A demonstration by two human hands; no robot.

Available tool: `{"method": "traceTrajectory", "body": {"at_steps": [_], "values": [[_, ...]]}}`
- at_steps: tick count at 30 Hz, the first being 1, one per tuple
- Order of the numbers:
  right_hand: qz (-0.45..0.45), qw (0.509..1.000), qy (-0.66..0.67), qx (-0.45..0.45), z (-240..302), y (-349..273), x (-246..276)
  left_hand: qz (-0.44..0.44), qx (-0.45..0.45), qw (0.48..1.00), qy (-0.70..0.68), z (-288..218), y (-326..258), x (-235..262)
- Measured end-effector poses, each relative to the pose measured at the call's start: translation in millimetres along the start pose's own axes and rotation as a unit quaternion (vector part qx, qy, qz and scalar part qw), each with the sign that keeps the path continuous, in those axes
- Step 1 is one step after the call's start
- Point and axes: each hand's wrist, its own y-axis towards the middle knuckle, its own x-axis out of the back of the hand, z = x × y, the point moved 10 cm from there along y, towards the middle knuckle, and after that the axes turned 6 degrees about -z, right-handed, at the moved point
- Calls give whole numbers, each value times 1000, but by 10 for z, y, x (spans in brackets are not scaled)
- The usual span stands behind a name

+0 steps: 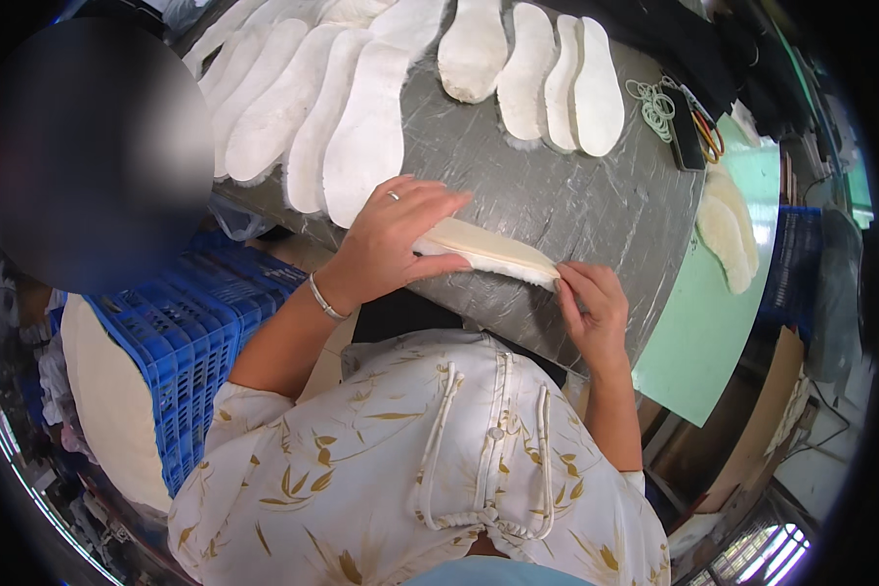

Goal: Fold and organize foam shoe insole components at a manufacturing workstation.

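A cream insole (488, 247) with a fluffy white underside is held crosswise at the near edge of the grey table. My left hand (391, 230) grips its left end, thumb along the near side and fingers over the far side. The fingertips of my right hand (594, 305) pinch its right tip. Just beyond my left hand lies a white insole (366, 132), the nearest of several overlapping ones. Farther right on the table are more insoles, one of them a white insole (599, 88) at the row's right end.
The grey table (557, 205) has a wrinkled covering. At its far right lie a pale green cord (654, 109) and a dark phone (687, 132). A light green board (698, 342) bears fleecy insoles (725, 230). Blue crates (200, 361) stand left, below table height.
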Motion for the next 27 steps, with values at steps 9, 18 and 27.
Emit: {"method": "traceTrajectory", "body": {"at_steps": [9,18,27], "values": [[2,1000,14,-28,-64,-1,0,-72,145,979,-128,647,-461,468],[43,997,-11,-59,-64,-4,-54,-67,117,988,-79,637,-559,341],[64,992,16,-110,-158,-44,-39,-100,113,986,-69,643,-490,350]]}}
